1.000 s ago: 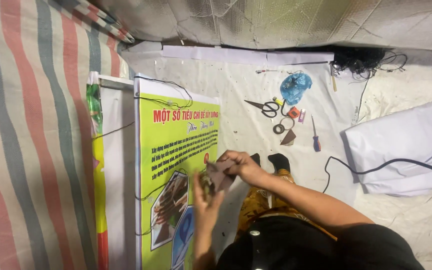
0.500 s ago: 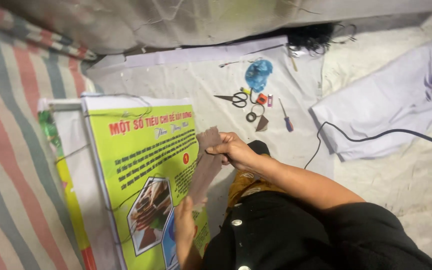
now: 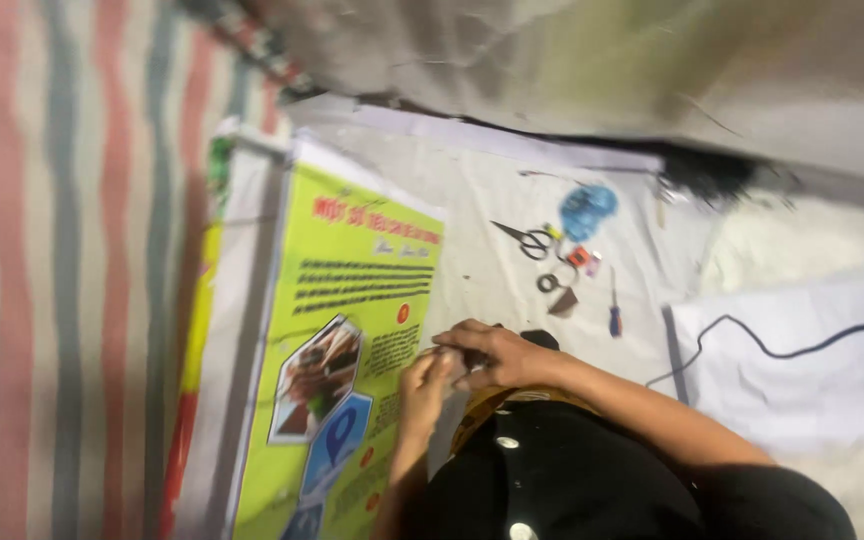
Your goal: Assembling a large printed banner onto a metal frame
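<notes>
Pressing together at the right edge of the yellow-green poster (image 3: 352,330), the left hand (image 3: 422,385) and the right hand (image 3: 492,352) meet fingertip to fingertip over something small and dark; motion blur hides what it is, and whether either hand is clamped on it cannot be told, though the fingers of both are curled in close rather than spread. The poster lies flat on the pale floor sheet (image 3: 482,270), its long side running away from the person, so that its edge sits just under the hands where both can bear on it at once. Tools are laid out ahead, near but apart from the hands: black-handled scissors (image 3: 524,238), a roll of tape (image 3: 548,283), a blue-handled screwdriver (image 3: 614,310) and a crumpled blue bag (image 3: 588,208). A black cable (image 3: 782,348) snakes across a white sheet (image 3: 802,370) to the right. A striped tarp (image 3: 62,260) covers the ground to the left of the poster
</notes>
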